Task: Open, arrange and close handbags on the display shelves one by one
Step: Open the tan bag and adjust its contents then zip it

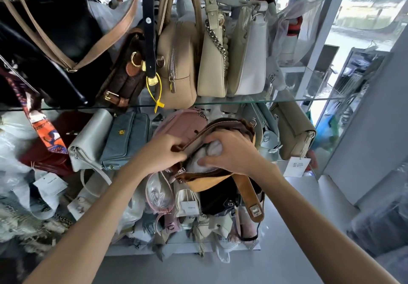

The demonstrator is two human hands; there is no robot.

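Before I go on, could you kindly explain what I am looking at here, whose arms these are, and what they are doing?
There is one picture, taken by a wide-angle camera worn on a person's head, looking forward and down. No machine is involved: the two bare arms are the wearer's own. The left hand pinches the zipped edge of an open brown handbag, holding it open. The right hand has its grip on pale stuffing paper inside that bag. Behind stands a glass shelf carrying beige and white bags, among them a beige zipped bag; lower down lie more, including a pink bag and a blue-grey purse.
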